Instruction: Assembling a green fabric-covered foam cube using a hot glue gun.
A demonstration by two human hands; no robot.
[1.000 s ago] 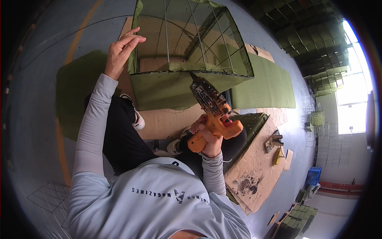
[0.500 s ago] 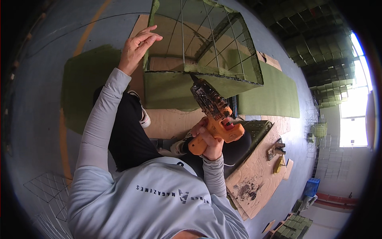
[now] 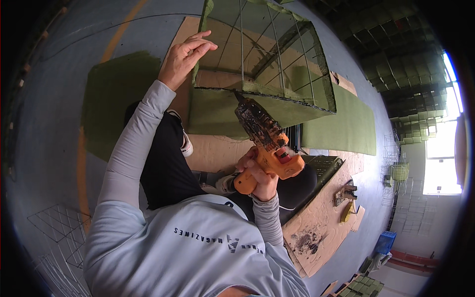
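My right hand grips an orange glue gun, its front part crusted with black residue. Its tip meets the near edge of a green fabric-covered wire frame, shaped like an open box, with a dark line along that edge. At the frame's left side is my left hand, fingers partly stretched and apart, nothing visible in them. It overlaps the frame's edge; whether it touches the fabric I cannot tell.
Cardboard lies under the frame. Green panels lie left and right. A stained cardboard sheet on the right bears a dark-stained block and a yellow item. Wire grids stand lower left; green boxes are stacked far right.
The frame and my left hand have shifted right in the picture, along with a slight turn of the view. The glue gun's tip is now closer to the frame's near left corner.
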